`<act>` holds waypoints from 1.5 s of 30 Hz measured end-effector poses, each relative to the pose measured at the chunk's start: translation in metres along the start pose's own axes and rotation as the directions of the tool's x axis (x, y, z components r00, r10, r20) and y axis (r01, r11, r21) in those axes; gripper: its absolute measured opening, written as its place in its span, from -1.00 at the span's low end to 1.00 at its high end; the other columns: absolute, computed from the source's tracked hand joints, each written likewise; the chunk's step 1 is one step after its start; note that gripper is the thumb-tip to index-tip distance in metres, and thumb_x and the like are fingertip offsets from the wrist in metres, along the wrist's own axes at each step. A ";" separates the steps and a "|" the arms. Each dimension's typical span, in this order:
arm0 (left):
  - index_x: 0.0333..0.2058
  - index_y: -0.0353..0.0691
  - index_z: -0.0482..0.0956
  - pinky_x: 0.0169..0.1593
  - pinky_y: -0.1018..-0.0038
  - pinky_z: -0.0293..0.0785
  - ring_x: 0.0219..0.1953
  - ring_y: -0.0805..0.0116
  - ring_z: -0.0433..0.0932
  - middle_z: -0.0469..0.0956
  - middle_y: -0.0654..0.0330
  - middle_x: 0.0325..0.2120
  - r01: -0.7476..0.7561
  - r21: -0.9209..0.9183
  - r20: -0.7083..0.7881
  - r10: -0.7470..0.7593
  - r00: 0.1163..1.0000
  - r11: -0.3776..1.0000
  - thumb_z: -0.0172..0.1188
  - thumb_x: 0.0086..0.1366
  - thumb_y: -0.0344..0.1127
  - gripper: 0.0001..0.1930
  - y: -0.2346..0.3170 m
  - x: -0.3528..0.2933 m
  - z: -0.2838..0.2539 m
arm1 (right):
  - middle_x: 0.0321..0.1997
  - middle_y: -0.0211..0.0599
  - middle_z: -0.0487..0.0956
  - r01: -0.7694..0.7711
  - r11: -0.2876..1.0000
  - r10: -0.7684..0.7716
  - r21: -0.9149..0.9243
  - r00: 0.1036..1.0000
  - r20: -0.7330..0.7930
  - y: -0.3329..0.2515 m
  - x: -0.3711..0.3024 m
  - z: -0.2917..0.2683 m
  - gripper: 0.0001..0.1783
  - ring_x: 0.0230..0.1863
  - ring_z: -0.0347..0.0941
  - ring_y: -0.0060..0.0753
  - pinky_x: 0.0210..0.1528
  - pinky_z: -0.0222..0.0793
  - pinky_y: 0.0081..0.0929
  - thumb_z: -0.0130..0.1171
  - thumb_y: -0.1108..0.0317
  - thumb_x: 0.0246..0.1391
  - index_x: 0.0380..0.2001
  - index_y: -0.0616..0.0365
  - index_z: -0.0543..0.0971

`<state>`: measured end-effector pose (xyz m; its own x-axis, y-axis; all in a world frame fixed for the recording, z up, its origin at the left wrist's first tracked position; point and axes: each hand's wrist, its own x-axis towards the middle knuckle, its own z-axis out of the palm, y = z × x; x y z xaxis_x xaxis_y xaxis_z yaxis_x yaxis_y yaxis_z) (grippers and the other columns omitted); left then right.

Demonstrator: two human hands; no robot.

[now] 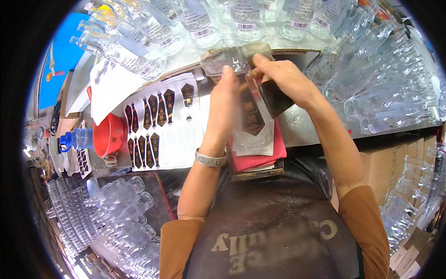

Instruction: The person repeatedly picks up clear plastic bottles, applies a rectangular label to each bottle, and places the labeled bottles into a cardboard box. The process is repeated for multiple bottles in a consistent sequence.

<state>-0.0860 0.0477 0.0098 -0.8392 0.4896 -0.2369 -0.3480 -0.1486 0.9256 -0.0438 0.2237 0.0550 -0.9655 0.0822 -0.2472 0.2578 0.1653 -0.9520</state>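
A transparent glass bottle [255,137] lies in front of me, its neck pointing away onto a folded, stained cloth [213,62]. On its upper face sits a dark tie-shaped label [251,111] with gold characters. My left hand [224,103], slightly blurred, is closed along the bottle's left side, thumb toward the neck and the other fingers mostly hidden. Over the bottle's right shoulder, my right hand [287,81] has its fingers bent around a dark, flat, squarish piece [278,98]. Beneath the bottle are a white cloth and a red cloth [280,151].
To the left lies a white sheet [179,144] of several dark tie-shaped labels, beside a red bowl [108,136] and a blue-capped plastic bottle [81,140]. Many glass bottles [245,21] stand along the back; more lie at right [385,88] and lower left [123,204]. Cardboard boxes [381,169] stand lower right.
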 end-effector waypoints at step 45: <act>0.44 -0.38 -0.28 0.22 0.29 0.41 0.22 0.05 0.45 0.35 -0.17 0.25 -0.434 0.662 0.208 0.406 0.890 0.611 0.52 -0.01 -0.43 0.24 -0.015 -0.098 -0.017 | -0.23 -0.18 0.63 0.728 0.365 -0.869 -0.581 0.491 0.070 -0.021 -0.025 0.013 -0.72 -0.20 0.55 -0.11 -0.18 0.49 -0.29 0.33 0.48 -0.09 -0.22 0.15 0.63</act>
<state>-0.0053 -0.0126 0.0146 -0.8011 0.5540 0.2264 0.4279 0.2658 0.8639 -0.0257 0.2054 0.0788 -0.7003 -0.1715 0.6929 -0.5870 0.6908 -0.4222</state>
